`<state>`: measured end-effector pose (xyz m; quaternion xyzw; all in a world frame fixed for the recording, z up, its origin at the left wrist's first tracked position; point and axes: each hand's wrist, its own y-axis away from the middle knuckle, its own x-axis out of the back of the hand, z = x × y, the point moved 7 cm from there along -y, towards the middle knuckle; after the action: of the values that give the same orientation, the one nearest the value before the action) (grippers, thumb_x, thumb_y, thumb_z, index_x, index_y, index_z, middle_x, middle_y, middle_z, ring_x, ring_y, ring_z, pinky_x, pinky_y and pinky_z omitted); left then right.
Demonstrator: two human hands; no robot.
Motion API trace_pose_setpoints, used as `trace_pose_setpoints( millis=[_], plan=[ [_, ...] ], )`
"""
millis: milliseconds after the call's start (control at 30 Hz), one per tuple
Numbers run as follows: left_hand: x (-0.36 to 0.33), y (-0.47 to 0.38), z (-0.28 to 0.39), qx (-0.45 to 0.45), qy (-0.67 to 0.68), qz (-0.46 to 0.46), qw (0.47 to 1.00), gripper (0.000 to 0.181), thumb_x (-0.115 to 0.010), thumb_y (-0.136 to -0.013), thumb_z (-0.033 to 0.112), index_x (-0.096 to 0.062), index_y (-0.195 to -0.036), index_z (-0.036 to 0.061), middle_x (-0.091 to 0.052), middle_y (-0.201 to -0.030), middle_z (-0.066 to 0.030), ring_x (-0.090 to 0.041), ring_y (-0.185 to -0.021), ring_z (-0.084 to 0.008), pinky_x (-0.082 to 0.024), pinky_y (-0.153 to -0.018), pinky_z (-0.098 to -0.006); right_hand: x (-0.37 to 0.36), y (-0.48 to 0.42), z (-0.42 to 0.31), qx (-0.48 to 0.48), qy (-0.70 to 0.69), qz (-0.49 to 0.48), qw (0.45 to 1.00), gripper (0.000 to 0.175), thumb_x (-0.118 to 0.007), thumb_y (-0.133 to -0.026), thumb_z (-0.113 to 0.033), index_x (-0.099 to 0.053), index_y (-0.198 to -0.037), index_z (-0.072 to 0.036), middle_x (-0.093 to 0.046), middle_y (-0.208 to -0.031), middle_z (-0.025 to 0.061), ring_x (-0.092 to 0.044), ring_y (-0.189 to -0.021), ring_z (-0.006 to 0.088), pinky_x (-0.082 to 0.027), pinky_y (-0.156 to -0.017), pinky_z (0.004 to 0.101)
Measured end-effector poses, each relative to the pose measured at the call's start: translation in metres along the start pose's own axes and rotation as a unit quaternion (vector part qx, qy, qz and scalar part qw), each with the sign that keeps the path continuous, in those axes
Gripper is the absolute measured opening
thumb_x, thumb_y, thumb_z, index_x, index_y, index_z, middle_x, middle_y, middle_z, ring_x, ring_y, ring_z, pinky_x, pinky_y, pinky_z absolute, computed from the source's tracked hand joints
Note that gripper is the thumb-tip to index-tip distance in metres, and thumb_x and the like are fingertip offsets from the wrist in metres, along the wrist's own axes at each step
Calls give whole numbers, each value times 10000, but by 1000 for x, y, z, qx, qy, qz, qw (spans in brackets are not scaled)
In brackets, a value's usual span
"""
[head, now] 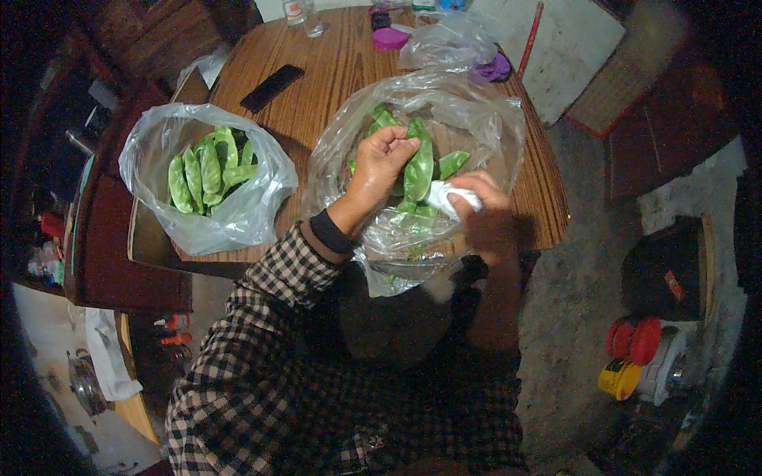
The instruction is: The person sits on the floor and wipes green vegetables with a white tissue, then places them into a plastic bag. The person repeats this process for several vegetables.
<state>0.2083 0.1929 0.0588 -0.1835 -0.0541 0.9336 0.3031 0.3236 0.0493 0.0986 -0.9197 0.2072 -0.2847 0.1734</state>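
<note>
Between the thumb and fingers of my left hand (381, 162) is a broad flat green bean pod (420, 163), upright above an open clear plastic bag (342, 149). My right hand (483, 199) grips a crumpled white tissue or cloth (449, 199), close to the pod's lower end; whether they touch is hard to tell. More green pods lie inside the clear bag, one pod (453, 163) just right of the held one. To the left, a second plastic bag (238, 229) stands open with several whole pods (209, 169) in it.
The bags rest on a wood-grain table (339, 59). A black phone (272, 88) lies behind the left bag. At the back are glassware (314, 25), a magenta lid (390, 38), another plastic bag (446, 44) and a purple cloth (495, 68). Red and yellow containers (634, 339) stand on the floor at right.
</note>
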Motion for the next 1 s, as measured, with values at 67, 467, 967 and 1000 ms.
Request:
trace_pose_setpoints(
  millis=[67, 467, 967, 1000],
  plan=[
    [-2, 2, 2, 8, -9, -3, 1000, 130, -615, -892, 73, -605, -984, -18, -630, -840, -3, -567, -735, -54, -459, -652, -204, 5, 1, 10, -68, -24, 35, 997, 190, -665, -792, -108, -628, -934, 12, -631, -884, 91, -615, -840, 189, -485, -746, 292],
    [2, 2, 9, -98, -30, 49, 994, 132, -557, -932, 96, -518, -1030, 16, -568, -727, 9, -506, -644, -46, -424, -564, -232, -12, -1, -20, 7, 67, 133, 989, 186, -632, -809, -64, -632, -989, -18, -596, -1014, 130, -599, -934, 258, -477, -819, 335],
    [13, 2, 0, -93, -172, 112, 974, 183, -536, -935, 120, -465, -1019, -26, -487, -602, -58, -467, -546, -143, -393, -498, -314, -52, 2, -28, 120, 216, 9, 969, 155, -646, -742, -16, -649, -896, -37, -597, -880, 123, -564, -837, 328, -458, -731, 408],
    [14, 2, 6, -133, -202, 124, 962, 187, -539, -933, 121, -464, -1022, -25, -490, -608, -62, -472, -552, -150, -396, -504, -317, -48, 2, -23, 106, 236, -11, 966, 147, -641, -745, -27, -651, -892, -39, -599, -878, 126, -565, -835, 332, -459, -729, 408]
  ],
)
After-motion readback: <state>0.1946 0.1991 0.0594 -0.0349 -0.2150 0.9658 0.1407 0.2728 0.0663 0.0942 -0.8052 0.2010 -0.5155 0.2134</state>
